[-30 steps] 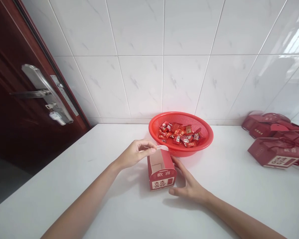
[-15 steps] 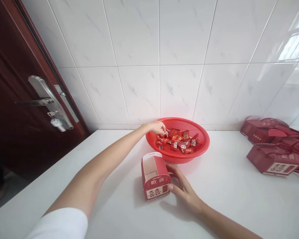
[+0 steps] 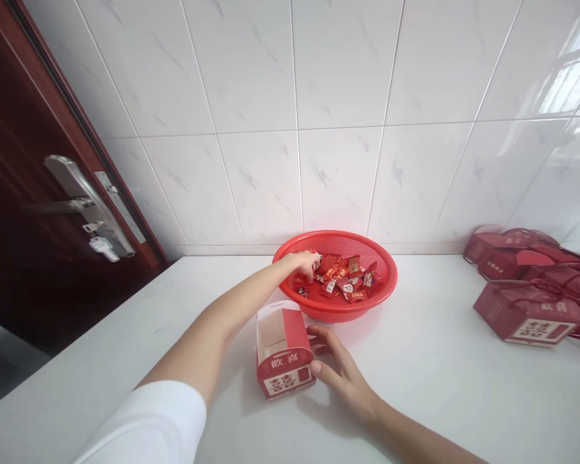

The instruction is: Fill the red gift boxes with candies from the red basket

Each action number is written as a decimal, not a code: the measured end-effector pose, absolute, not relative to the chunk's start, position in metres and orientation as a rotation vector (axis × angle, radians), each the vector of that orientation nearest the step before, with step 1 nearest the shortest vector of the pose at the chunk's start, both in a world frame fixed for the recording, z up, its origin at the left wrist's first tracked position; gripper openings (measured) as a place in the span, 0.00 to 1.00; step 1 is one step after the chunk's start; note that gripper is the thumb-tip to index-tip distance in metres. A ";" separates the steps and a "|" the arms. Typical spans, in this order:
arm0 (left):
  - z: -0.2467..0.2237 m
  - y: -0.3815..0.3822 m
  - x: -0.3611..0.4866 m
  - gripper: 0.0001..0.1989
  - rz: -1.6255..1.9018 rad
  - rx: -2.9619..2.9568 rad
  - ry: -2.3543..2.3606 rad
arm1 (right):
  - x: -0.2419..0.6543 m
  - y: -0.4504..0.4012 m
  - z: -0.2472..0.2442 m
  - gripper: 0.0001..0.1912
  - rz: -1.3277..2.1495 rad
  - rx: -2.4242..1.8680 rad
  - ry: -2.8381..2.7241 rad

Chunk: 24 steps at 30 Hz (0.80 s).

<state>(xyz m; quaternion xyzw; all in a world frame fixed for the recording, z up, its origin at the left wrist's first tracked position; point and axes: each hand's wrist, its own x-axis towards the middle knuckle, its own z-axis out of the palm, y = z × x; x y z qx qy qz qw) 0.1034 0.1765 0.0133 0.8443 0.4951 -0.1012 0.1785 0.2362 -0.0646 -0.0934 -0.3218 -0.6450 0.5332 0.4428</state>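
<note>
My left hand (image 3: 305, 263) is inside the left part of a red plastic basket (image 3: 389, 283), its fingers curled on a wrapped candy. Several more wrapped candies (image 3: 345, 283) in red lie in the basket. Before the basket a red and white paper candy box (image 3: 284, 361) stands upright on the table, its top open on the left. My right hand (image 3: 341, 374) holds the box at its right side, thumb at the front corner and fingers farther back.
Several dark red gift boxes (image 3: 529, 316) with cord handles are grouped at the right of the white table (image 3: 415, 386). A tiled wall (image 3: 341, 174) rises behind. To the left is a brown door (image 3: 24, 129) with keys (image 3: 101, 246) in its lock.
The view has shifted slightly, moving the basket and box left in the picture. My left hand has moved a little deeper among the candies. The right hand stays at the box.
</note>
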 end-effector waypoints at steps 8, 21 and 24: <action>0.017 0.174 0.090 0.15 -0.155 2.356 1.232 | 0.237 -0.065 -0.092 0.32 1.349 -0.801 -1.606; 0.016 0.178 0.087 0.16 -0.161 2.285 1.247 | 0.237 -0.064 -0.091 0.32 1.337 -0.766 -1.609; 0.012 0.177 0.092 0.15 -0.212 2.284 1.283 | 0.237 -0.063 -0.091 0.32 1.349 -0.766 -1.602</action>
